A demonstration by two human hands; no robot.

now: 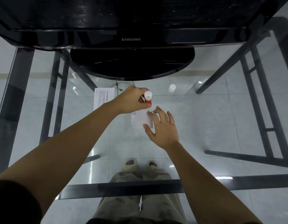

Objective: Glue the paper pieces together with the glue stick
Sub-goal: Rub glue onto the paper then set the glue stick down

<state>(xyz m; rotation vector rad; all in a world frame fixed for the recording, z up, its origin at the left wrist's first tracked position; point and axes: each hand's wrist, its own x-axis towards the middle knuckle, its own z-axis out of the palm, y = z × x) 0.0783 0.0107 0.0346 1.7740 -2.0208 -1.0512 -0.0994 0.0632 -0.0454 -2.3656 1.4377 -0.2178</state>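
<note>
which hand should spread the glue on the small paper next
Left: the left hand already grips the uncapped glue stick right above the small paper, while the right hand pins it flat.

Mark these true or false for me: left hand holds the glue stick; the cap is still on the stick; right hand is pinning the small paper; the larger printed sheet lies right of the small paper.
1. The left hand holds the glue stick: true.
2. The cap is on the stick: false; the white cap stands apart on the glass table.
3. The right hand presses the small paper: true.
4. The printed sheet lies right of the small paper: false; left.
</note>
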